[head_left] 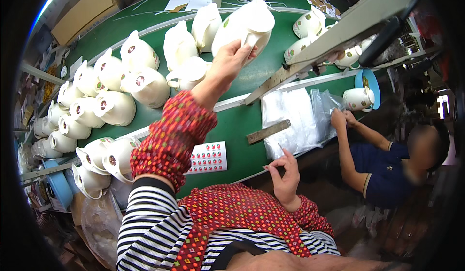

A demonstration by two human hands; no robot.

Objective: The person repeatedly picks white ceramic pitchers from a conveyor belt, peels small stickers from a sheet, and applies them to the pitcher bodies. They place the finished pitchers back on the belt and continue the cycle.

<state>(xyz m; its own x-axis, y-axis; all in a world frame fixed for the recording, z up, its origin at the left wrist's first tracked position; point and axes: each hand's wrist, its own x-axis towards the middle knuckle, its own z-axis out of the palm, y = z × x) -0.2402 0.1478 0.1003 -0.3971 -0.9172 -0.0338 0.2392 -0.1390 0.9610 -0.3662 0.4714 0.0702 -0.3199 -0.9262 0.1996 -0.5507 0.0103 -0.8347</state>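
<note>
My left hand (229,61) is closed round the handle of a white vacuum jug (237,24), which is tilted over the far side of the green bench. A green print shows on its side. My right hand (285,176) is raised near the bench's front edge, thumb and forefinger apart, with nothing plainly held. To its left lies a white sheet of red stickers (208,157). Beside my left wrist stands another white jug (190,73), with two more (180,45) behind it.
Rows of white jugs (114,108) crowd the bench's left side. Plastic bags (290,118) lie under a metal bar (269,131) on the right. A slanting metal post (334,38) crosses above the bench. A co-worker (382,169) handles a bag at right, near a blue basin (372,84).
</note>
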